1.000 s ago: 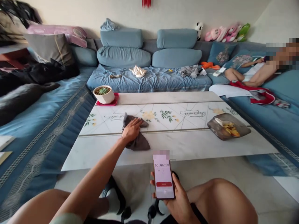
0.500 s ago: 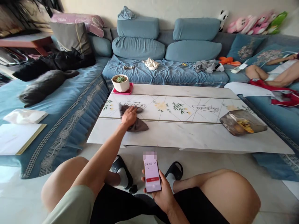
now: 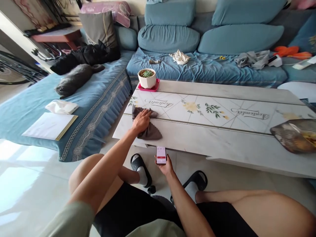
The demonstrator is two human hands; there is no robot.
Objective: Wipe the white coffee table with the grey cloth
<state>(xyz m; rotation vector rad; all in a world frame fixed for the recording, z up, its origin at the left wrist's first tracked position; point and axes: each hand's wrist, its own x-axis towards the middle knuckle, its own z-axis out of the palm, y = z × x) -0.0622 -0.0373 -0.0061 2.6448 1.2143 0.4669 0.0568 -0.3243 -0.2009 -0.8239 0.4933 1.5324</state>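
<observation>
My left hand [image 3: 142, 121] presses down on a dark grey cloth [image 3: 151, 132], its fingers over the bunched fabric. The cloth lies on the near left part of a white marble-patterned coffee table [image 3: 182, 133] and crosses its gold line. Low in front of me, my right hand [image 3: 166, 166] holds a smartphone [image 3: 161, 156] upright, close to the table's front edge. A red button shows on its pale screen; the digits above are too small to read. Behind the cloth, a succulent in a white pot [image 3: 147, 79] stands on a pink saucer [image 3: 157, 86] at the table's far left corner.
A smoky see-through bowl [image 3: 286, 136] sits on the table's right side. Blue sofas [image 3: 103, 95] border the table at left and back. On the left one rest a grey cat [image 3: 76, 79], a tissue pack [image 3: 61, 107] and a white board-like item [image 3: 50, 125].
The view has turned left and down. My right hand has carried the phone forward to the table edge. My left hand and the cloth have shifted slightly toward me on the table.
</observation>
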